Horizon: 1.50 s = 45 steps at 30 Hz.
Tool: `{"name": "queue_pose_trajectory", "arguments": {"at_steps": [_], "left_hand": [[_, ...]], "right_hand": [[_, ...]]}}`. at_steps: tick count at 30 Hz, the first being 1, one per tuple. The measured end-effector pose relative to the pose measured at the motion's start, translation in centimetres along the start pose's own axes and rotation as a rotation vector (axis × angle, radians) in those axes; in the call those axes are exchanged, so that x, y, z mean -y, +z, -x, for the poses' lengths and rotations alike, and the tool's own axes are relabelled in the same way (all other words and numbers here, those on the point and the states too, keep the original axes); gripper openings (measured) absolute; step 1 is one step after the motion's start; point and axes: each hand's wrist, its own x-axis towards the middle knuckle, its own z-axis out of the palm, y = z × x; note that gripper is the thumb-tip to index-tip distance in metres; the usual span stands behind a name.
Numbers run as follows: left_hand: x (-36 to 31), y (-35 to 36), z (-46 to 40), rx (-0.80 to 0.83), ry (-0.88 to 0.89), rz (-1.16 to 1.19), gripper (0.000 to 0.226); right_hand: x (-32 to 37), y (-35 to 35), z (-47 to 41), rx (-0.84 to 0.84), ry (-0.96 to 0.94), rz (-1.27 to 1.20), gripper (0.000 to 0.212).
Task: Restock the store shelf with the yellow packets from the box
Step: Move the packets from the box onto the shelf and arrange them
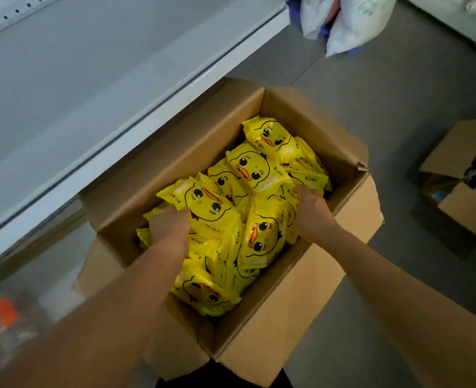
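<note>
An open cardboard box (pixel 295 298) stands on the floor below me, filled with several yellow packets (pixel 256 166) printed with a duck face. My left hand (pixel 169 225) reaches into the box's left side, its fingers dug under a packet (pixel 206 204) lying on top. My right hand (pixel 312 211) is down at the right side of the pile, fingers curled in among the packets (pixel 262 233). The grey store shelf (pixel 63 88) runs along the left, its front edge just above the box.
A second open cardboard box (pixel 461 191) sits on the floor at the right. White and pale plastic bags (pixel 348 21) lie at the top by the shelf's end. Blurred orange goods (pixel 1 312) show on a lower level at bottom left. Grey floor (pixel 399 93) surrounds the box.
</note>
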Motion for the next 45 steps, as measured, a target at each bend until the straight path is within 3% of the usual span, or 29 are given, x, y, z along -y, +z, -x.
{"name": "queue_pose_trajectory", "arguments": {"at_steps": [3, 4, 9, 13, 21, 24, 28, 37, 45], "left_hand": [[0.1, -0.7, 1.9, -0.192, 0.087, 0.049, 0.011], [0.2, -1.0, 2.5, -0.222, 0.105, 0.073, 0.014], [1.0, -3.1, 4.0, -0.258, 0.293, 0.050, 0.013], [1.6, -5.0, 4.1, -0.238, 0.408, 0.005, 0.018], [1.7, -9.2, 4.4, -0.251, 0.547, -0.185, 0.023], [2.1, -9.7, 4.0, -0.251, 0.534, -0.199, 0.022], [2.2, -9.3, 4.4, -0.207, 0.538, -0.191, 0.017], [2.8, -8.2, 5.2, -0.189, 0.528, -0.172, 0.019], [2.8, -8.7, 7.0, -0.219, 0.544, -0.177, 0.019]], "right_hand": [[-0.1, 0.1, -1.0, 0.097, 0.014, 0.118, 0.046], [0.0, 0.4, -1.2, 0.128, 0.038, 0.118, 0.046], [0.1, 1.8, -2.2, 0.129, 0.109, 0.092, 0.044], [1.3, 2.8, -2.6, 0.108, -0.030, 0.073, 0.027], [7.2, 5.3, -2.7, -0.030, -0.291, -0.240, 0.008], [7.4, 5.3, -2.5, 0.025, -0.292, -0.315, 0.020], [4.7, 5.1, -1.8, 0.044, -0.108, -0.165, 0.036], [1.7, 6.1, -0.5, 0.201, -0.031, 0.114, 0.023], [1.8, 5.5, 0.6, 0.044, -0.211, -0.230, 0.038]]}}
